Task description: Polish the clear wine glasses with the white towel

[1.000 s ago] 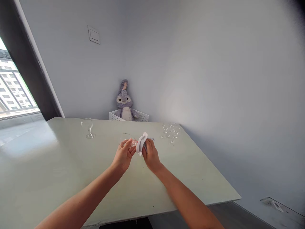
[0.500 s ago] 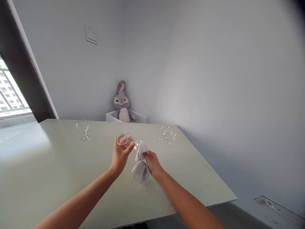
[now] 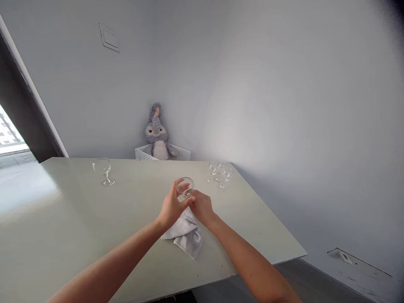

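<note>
Clear glass goblet (image 3: pixel 185 187) held between curled left hand (image 3: pixel 172 207) and closed right hand (image 3: pixel 202 207), grey-white terry cloth (image 3: pixel 186 235) lying beneath on pale green tabletop (image 3: pixel 78 202), single clear goblet (image 3: pixel 103 170) and clustered clear goblets (image 3: pixel 220 174) standing well apart.

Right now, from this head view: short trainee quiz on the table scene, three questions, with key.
1. True or false: the right hand grips the towel.
2. Multiple choice: what does the left hand hold up? A a stemmed glass; B a plush toy; C a towel.
3. Fill in the blank: the plush toy sits in a white ____.

Key: 1 false, the towel lies on the table; 2 A; 3 basket.
</note>
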`<state>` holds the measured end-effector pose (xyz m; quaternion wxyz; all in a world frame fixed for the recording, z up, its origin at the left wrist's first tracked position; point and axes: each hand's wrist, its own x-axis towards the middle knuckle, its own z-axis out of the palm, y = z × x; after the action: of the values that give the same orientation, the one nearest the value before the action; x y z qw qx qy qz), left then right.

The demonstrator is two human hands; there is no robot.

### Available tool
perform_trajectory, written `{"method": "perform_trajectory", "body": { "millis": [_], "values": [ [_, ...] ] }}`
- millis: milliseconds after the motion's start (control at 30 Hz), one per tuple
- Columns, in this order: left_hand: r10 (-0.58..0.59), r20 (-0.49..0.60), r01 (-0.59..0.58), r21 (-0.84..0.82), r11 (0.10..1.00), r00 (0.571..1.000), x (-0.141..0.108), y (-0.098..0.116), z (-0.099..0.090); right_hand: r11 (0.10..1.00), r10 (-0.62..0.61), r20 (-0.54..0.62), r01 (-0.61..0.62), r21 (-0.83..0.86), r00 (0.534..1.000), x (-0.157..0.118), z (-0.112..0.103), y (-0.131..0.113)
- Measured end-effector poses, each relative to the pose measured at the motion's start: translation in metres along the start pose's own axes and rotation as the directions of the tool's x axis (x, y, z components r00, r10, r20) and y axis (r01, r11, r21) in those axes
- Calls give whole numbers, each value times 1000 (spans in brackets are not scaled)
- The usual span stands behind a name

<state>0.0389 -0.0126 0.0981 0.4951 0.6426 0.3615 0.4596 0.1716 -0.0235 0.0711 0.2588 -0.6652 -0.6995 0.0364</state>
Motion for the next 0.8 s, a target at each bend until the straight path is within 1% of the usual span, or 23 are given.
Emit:
{"method": "perform_trajectory", "body": {
  "millis": [67,100,167,233,300,367,433,533,633,800],
  "values": [
    [29,18,-31,84,996,999,1,-6,-5,997,77,8,-77,5,997,4,6,17],
    [47,3,-47,123,991,999,1,-11,-11,991,136,-1,-136,5,991,6,8,28],
    [84,-90,-65,194,979,992,3,-24,-28,965,263,-26,-263,0,965,11,9,54],
    [116,-216,-53,276,960,969,6,-42,-51,933,359,-40,-359,0,932,16,8,79],
    [137,-331,-15,347,938,934,8,-63,-74,914,404,-42,-405,2,914,21,9,100],
    [119,-419,53,377,925,900,9,-82,-92,896,444,-45,-444,6,895,26,12,115],
    [73,-464,121,375,919,883,9,-96,-104,881,472,-53,-473,5,880,32,15,125],
    [31,-454,157,372,915,891,7,-106,-110,868,496,-70,-497,2,865,40,19,134],
    [21,-434,158,372,915,901,6,-107,-111,858,511,-82,-513,1,855,47,20,142],
    [-65,-462,223,297,929,885,9,-108,-112,847,529,-101,-532,4,842,54,21,155]
  ]
}}
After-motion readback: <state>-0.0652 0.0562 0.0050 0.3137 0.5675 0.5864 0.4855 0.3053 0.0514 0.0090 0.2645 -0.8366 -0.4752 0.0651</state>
